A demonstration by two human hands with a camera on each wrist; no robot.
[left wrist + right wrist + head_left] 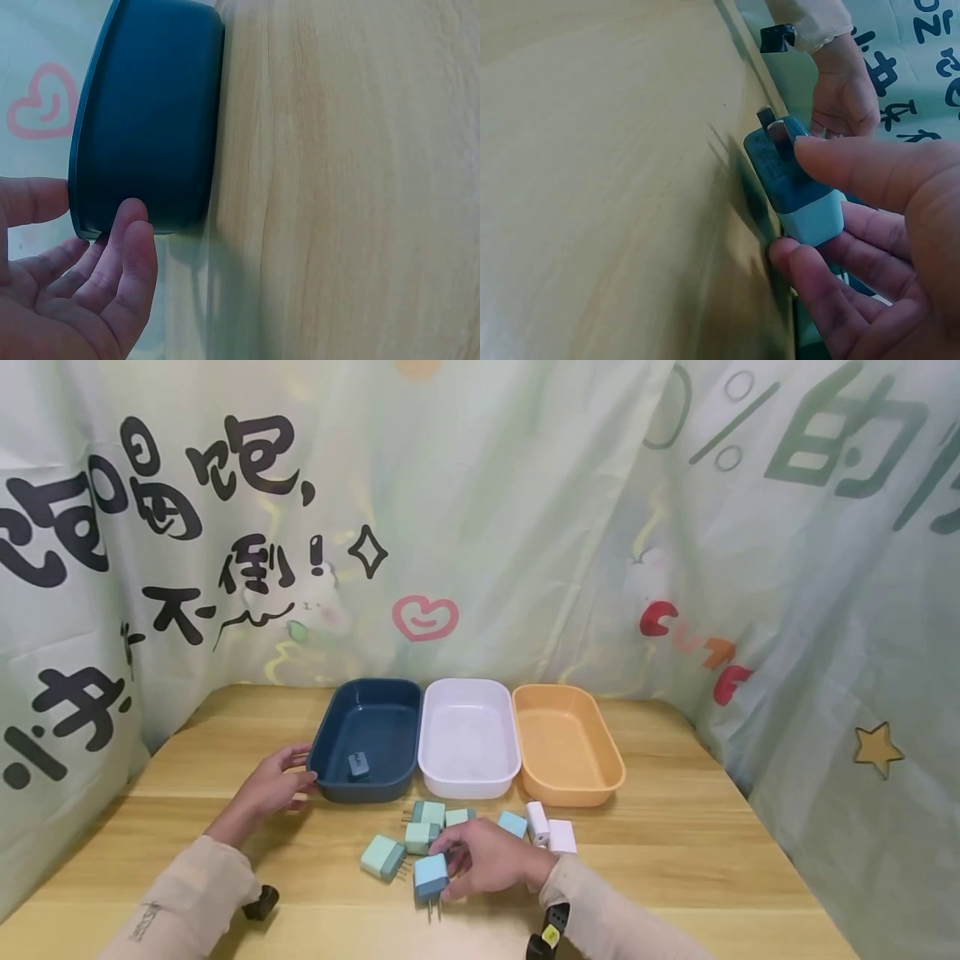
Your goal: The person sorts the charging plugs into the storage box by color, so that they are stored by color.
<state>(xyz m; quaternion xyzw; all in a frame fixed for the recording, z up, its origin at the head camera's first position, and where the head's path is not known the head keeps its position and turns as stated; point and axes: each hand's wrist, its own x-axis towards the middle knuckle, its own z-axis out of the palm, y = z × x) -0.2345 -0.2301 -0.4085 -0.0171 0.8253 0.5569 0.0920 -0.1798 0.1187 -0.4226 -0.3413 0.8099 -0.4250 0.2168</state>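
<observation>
My right hand [487, 860] pinches a power adapter [431, 877], light blue with a darker blue prong end, between thumb and fingers. Its metal prongs point toward the table's near side. In the right wrist view, the thumb lies beside the prongs of the adapter [791, 176] and the fingertips reach its pale end. At the near left corner of the dark blue tray [375, 789], my left hand [273, 787] touches the rim with loosely extended fingers. The left wrist view has the thumb at the rim of the tray [150, 112] and fingertips by its outer wall.
One blue adapter [358, 765] lies in the dark blue tray. Beside it stand a white tray [469, 789] and an orange tray [573, 795]. Several green adapters [382, 857] lie left of my right hand; another blue adapter [513, 824] and white adapters [562, 837] lie beyond it.
</observation>
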